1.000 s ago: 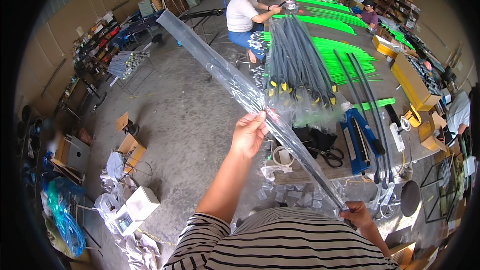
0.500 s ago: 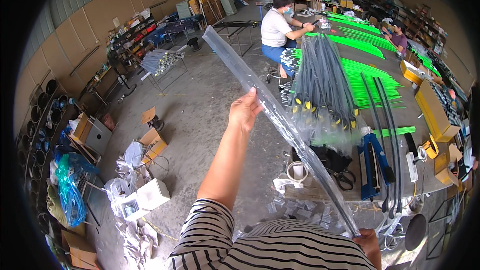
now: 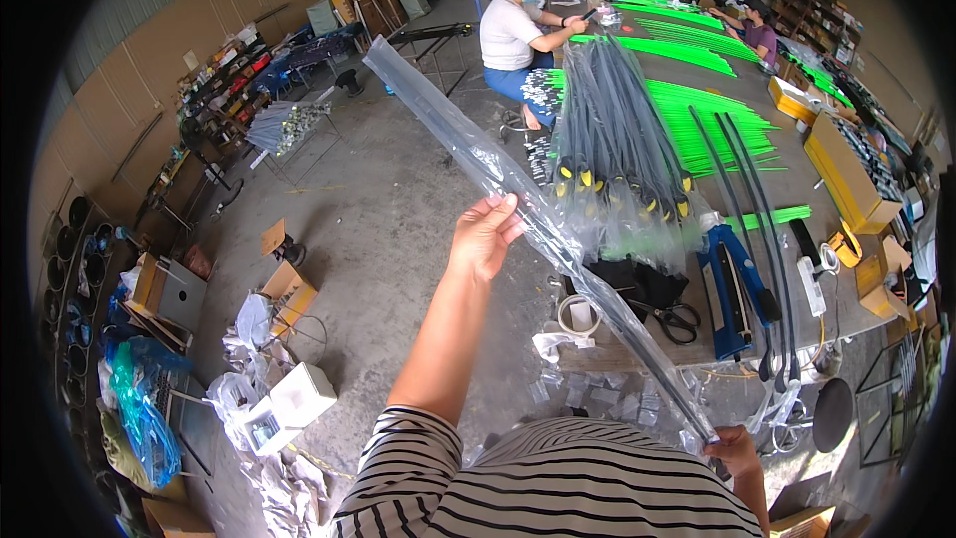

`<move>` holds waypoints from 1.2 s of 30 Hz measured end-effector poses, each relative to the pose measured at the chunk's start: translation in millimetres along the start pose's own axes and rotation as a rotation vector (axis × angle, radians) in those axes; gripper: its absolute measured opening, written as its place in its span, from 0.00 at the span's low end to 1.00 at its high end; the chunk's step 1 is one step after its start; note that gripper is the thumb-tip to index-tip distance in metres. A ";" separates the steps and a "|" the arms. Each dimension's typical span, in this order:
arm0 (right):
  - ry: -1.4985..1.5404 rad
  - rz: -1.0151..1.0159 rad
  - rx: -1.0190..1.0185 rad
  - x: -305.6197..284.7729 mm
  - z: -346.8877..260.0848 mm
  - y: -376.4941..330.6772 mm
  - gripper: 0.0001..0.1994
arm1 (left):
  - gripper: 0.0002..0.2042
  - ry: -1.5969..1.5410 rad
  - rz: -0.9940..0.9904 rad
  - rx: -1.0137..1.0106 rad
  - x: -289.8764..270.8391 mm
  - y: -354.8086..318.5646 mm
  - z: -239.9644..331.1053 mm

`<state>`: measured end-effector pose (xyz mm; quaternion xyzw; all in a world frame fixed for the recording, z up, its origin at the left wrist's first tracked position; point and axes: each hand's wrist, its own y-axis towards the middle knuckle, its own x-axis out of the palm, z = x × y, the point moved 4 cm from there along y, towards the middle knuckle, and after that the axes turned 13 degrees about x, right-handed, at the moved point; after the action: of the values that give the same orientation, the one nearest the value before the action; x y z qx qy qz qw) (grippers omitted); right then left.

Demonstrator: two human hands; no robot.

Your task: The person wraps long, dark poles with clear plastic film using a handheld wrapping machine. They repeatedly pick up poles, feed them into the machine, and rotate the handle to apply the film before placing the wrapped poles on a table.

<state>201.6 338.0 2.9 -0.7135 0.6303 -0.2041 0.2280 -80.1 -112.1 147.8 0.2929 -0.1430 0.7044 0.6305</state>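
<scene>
A long, clear plastic sleeve [image 3: 438,118] slants in front of me from upper left to lower right. Something dark and slim shows through its lower part. My left hand [image 3: 486,233] pinches the sleeve near its middle, thumb on top. At the lower end, my right hand [image 3: 735,449] is closed around the sleeve and what is in it. Beyond the sleeve, a pile of grey, plastic-wrapped long pieces with yellow marks [image 3: 615,130] lies on the table. Black-handled scissors [image 3: 677,323] and a tape roll [image 3: 578,315] are near the table's front edge.
A blue bench sealer-like tool [image 3: 730,289] and dark thin rods [image 3: 762,204] lie at right on the table [image 3: 622,357]. Green rods [image 3: 697,120] lie behind. A seated co-worker [image 3: 513,35] holds a phone-like object. Small clear bags and open boxes [image 3: 304,394] lie on the floor.
The surroundings have shifted left and slightly up in the picture. The sleeve's upper end has moved left, and more of my right hand now shows. Both hands keep their hold.
</scene>
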 end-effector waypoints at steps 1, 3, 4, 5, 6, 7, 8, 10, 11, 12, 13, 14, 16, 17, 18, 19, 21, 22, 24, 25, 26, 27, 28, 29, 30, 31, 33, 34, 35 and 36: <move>-0.003 -0.010 -0.016 3.0 -5.5 -1.0 0.17 | 0.06 -0.047 -0.017 -0.003 2.5 -2.5 -1.5; 0.060 0.005 0.004 10.3 -9.2 -7.5 0.16 | 0.07 -0.140 -0.051 -0.003 6.5 -7.1 -3.4; 0.071 0.004 0.005 11.3 -9.0 -8.6 0.16 | 0.07 -0.142 -0.048 0.002 6.3 -8.3 -3.7; 0.082 0.003 0.006 11.7 -7.8 -9.4 0.16 | 0.07 -0.144 -0.045 0.007 5.2 -9.4 -3.4; 0.063 0.007 -0.008 8.6 -2.9 -7.5 0.16 | 0.07 -0.150 -0.045 0.008 5.3 -10.0 -4.7; 0.042 0.012 -0.019 3.1 4.9 -3.2 0.16 | 0.07 -0.156 -0.057 0.004 3.9 -10.6 -5.7; 0.022 0.017 -0.029 -1.5 11.9 -3.3 0.16 | 0.07 -0.161 -0.070 0.000 1.3 -9.2 -4.6; -0.009 0.011 -0.040 5.2 0.5 -7.9 0.17 | 0.07 -0.155 -0.097 -0.012 -3.8 -10.2 -1.5; -0.023 0.007 -0.048 8.2 -7.7 -7.9 0.17 | 0.06 -0.142 -0.113 -0.013 0.6 -12.8 4.6; -0.025 0.008 -0.041 8.3 -9.6 -9.2 0.18 | 0.05 -0.131 -0.107 -0.013 -0.7 -13.2 3.7; -0.009 0.001 -0.061 8.6 -11.1 -9.9 0.18 | 0.05 -0.120 -0.106 -0.012 -0.8 -12.8 3.1; -0.020 0.014 -0.058 5.6 -9.1 -10.4 0.18 | 0.04 -0.124 -0.115 -0.012 -0.3 -13.0 2.6; -0.032 0.034 -0.044 4.1 -14.4 -16.1 0.18 | 0.04 -0.134 -0.140 -0.020 3.7 -13.1 0.2; -0.098 0.049 -0.034 5.5 -26.1 -20.2 0.13 | 0.04 -0.096 -0.135 -0.055 2.6 -12.3 -0.6; -0.139 0.084 -0.029 7.4 -35.6 -24.2 0.08 | 0.04 -0.014 -0.169 -0.063 9.8 -15.0 2.2; -0.290 0.073 -0.046 1.1 -33.5 -18.4 0.08 | 0.03 -0.021 -0.156 -0.035 -1.5 -17.1 3.2; -0.467 0.178 -0.148 6.9 -61.0 -9.8 0.10 | 0.04 -0.001 -0.066 -0.052 -35.9 -18.3 8.5; -0.471 0.250 -0.243 4.7 -80.2 -13.9 0.11 | 0.06 0.009 -0.036 -0.053 -50.5 -15.4 6.3; -0.491 0.406 -0.440 0.6 -116.6 -25.8 0.12 | 0.10 0.024 0.032 -0.024 -85.5 -8.8 9.1; -0.478 0.622 -0.596 -9.2 -128.9 -38.1 0.11 | 0.12 0.004 0.039 -0.009 -100.3 -7.0 12.1; -0.300 0.773 -0.633 -23.1 -136.1 -48.4 0.10 | 0.12 -0.166 -0.157 -0.098 -136.3 1.7 19.9; -0.125 0.915 -0.677 -37.6 -138.5 -59.7 0.10 | 0.12 -0.166 -0.096 -0.089 -152.3 -0.8 20.9; 0.082 0.960 -0.663 -52.4 -135.7 -66.2 0.10 | 0.11 -0.155 -0.023 -0.062 -170.1 -4.7 31.7; 0.290 0.989 -0.656 -63.9 -133.6 -70.5 0.10 | 0.11 -0.142 -0.007 -0.047 -205.4 -2.7 38.5; 0.248 1.090 -0.589 -77.5 -124.5 -73.1 0.16 | 0.11 -0.139 0.066 -0.025 -214.7 -7.1 39.9; 0.268 1.076 -0.510 -80.6 -117.3 -68.5 0.18 | 0.11 -0.136 0.026 -0.002 -201.0 -21.6 45.0; 0.309 1.026 -0.355 -82.3 -106.1 -58.8 0.23 | 0.11 -0.126 0.058 0.019 -224.9 -28.2 49.9; 0.307 0.997 -0.331 -76.5 -104.8 -51.2 0.27 | 0.11 -0.130 0.071 0.030 -228.6 -33.0 51.7; 0.286 0.985 -0.323 -72.6 -105.3 -45.5 0.30 | 0.11 -0.134 0.083 0.040 -230.9 -38.6 52.7; 0.301 0.992 -0.303 -68.7 -107.5 -40.5 0.31 | 0.11 -0.140 0.094 0.049 -232.0 -42.2 53.5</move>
<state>163.7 403.0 113.6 -0.3179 0.9397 -0.0787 0.0986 -18.9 -322.3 45.2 0.3496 -0.1829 0.7144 0.5779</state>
